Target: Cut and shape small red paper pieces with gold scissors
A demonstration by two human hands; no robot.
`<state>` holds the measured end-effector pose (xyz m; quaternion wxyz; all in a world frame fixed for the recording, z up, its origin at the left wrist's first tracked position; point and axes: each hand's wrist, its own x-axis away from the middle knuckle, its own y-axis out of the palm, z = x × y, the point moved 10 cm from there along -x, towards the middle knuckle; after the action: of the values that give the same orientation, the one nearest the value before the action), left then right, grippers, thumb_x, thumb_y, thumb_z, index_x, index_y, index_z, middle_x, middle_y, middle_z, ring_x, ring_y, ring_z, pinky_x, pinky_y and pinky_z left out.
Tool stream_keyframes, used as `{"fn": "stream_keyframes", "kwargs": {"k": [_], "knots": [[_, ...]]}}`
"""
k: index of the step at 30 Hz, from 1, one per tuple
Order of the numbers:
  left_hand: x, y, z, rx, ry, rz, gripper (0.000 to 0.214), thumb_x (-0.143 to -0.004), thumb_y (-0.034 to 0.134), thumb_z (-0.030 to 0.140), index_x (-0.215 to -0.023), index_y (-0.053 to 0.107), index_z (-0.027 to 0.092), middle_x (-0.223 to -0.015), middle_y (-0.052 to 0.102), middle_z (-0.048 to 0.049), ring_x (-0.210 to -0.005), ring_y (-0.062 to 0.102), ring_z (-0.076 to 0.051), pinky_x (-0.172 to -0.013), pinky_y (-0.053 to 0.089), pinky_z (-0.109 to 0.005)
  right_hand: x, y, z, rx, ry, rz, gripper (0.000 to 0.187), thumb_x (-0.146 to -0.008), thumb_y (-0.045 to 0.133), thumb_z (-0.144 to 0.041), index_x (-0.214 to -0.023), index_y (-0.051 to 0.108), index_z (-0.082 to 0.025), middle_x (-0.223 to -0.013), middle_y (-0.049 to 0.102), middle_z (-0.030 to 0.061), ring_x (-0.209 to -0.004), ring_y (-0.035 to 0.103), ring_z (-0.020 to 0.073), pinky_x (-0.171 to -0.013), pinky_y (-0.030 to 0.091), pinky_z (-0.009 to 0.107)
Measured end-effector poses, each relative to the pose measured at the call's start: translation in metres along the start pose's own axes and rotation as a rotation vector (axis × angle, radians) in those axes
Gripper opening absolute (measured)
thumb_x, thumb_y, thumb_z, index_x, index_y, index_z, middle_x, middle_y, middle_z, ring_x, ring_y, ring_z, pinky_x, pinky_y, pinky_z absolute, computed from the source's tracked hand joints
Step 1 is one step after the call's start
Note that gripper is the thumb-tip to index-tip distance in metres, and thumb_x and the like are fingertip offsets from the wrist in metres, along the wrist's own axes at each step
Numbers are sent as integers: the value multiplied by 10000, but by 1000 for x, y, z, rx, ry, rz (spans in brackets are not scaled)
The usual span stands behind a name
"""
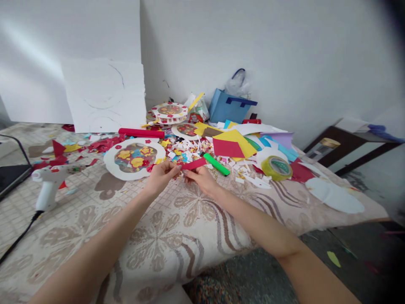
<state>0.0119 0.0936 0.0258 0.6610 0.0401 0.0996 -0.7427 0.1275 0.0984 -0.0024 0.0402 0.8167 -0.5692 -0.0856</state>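
Both my hands hold a small red paper strip (pixel 193 164) above a patterned cloth (pixel 164 236). My left hand (pixel 161 176) pinches its left end, fingers closed. My right hand (pixel 200 177) grips it from below near the middle, fingers curled. Just behind them lies a white foam ring (pixel 109 162) decorated with yellow and red paper flowers, and a green marker (pixel 217 164) sits to the right of the strip.
A white glue gun (pixel 47 185) with a black cord stands at the left. A tape roll (pixel 277 167), coloured paper sheets (pixel 236 143), scattered scraps, two more decorated rings (pixel 170 112), a blue bag (pixel 228 107) and white foam boards (pixel 104 95) lie behind.
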Motion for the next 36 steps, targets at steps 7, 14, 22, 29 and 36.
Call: {"fn": "stream_keyframes", "kwargs": {"k": [7,14,22,29,36], "knots": [[-1,-3,-5,6,-37,30,343,-680,677,471,-628,580,146,-575,600,-5,-532,535,-106,-556,449,-242,-3,0,5,-34,48,-41,291,-629,743,-398,-744,655,-146,-634,650,12,-555,595,122,-490,444,217],[0,-4,-10,-7,-91,32,342,-682,677,473,-649,595,143,-601,610,-13,-557,541,-106,-571,455,-240,-3,-7,7,-22,78,21,234,-634,740,-341,-725,631,-155,-580,614,-15,-491,538,94,-466,399,210],[2,1,-16,90,-157,-3,381,-680,670,517,-713,615,141,-686,633,-32,-672,591,-136,-626,488,-257,-2,-8,1,18,21,34,232,-668,701,-355,-714,618,-143,-534,598,-16,-471,529,95,-463,386,214],[2,-4,-15,105,-138,58,294,-589,773,384,-633,624,134,-609,601,0,-578,532,-97,-585,449,-229,-4,-2,2,54,24,-22,254,-676,683,-389,-716,611,-148,-571,607,-5,-496,546,100,-480,416,216],[-3,-13,-19,247,-171,114,324,-553,789,389,-621,593,140,-574,607,9,-580,563,-102,-648,475,-249,-3,-39,-46,776,-121,-39,129,-767,573,-282,-757,565,-154,-675,605,15,-604,562,120,-567,413,235]]}}
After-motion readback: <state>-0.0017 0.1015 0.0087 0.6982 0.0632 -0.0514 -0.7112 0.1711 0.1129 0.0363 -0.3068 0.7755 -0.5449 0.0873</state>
